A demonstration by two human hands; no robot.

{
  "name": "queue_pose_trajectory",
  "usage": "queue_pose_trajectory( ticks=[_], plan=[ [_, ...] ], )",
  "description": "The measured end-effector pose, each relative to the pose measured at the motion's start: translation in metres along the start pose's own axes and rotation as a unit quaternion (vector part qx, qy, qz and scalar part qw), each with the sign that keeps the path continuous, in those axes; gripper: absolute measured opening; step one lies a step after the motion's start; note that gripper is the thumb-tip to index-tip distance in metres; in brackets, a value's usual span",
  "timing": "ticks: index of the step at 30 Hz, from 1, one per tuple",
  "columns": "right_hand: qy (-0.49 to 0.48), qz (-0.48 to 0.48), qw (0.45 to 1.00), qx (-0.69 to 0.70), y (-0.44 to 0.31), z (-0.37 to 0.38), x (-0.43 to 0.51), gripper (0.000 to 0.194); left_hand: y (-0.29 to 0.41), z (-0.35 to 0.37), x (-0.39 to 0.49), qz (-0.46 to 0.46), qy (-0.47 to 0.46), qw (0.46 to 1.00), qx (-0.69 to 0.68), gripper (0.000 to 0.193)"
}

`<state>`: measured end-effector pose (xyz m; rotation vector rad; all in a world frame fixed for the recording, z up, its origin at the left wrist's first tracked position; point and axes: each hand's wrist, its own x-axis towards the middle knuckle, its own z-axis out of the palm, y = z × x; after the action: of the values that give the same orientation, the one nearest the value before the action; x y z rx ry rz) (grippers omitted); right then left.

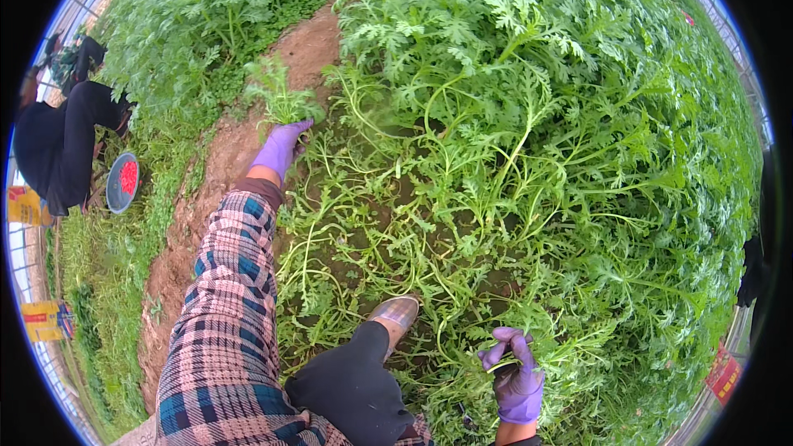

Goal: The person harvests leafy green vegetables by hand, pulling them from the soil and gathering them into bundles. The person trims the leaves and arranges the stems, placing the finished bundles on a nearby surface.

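My left hand [284, 144], in a purple glove, is shut on a bunch of leafy green plants [284, 99] over the edge of the bare soil path. At the lower right my right hand [517, 371], gloved in purple too, has its fingers curled round a thin pale green stem [503, 365]. Leafy greens lie directly beside its fingers. Between the hands, loose and bent green stems [409, 229] spread over dark soil. Taller feathery-leaved plants [495, 31] stand beyond them.
My shoe [398, 311] rests among the stems. A soil path [210, 186] runs along the left. Past it, a person in dark clothes [68, 136] is beside a grey basin [121, 192] holding red items. Yellow bags [46, 321] stand at the far left; other people show partly at the right rim.
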<state>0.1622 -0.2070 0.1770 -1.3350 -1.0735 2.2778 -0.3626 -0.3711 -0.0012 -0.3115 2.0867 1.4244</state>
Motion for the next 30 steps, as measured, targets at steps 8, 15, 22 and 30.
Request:
queue_pose_trajectory(
  ticks=[8, 15, 22, 30],
  plan=[
    [0.013, -0.003, 1.0, 0.002, -0.007, -0.004, 0.006, 0.038, -0.042, 0.011, -0.021, 0.271, 0.03, 0.843, 0.463, 0.032],
    [-0.02, -0.031, 0.999, 0.029, -0.006, 0.016, 0.013, 0.036, -0.007, 0.078, -0.227, 0.294, -0.373, 0.793, 0.381, 0.023],
    [0.013, -0.103, 0.994, -0.036, 0.007, 0.024, 0.018, 0.028, -0.022, 0.179, -0.328, 0.301, -0.597, 0.607, 0.429, 0.042],
    [0.085, -0.09, 0.984, 0.132, -0.016, -0.036, 0.018, 0.036, 0.024, 0.136, -0.223, 0.216, -0.206, 0.858, 0.418, 0.082]
  ],
)
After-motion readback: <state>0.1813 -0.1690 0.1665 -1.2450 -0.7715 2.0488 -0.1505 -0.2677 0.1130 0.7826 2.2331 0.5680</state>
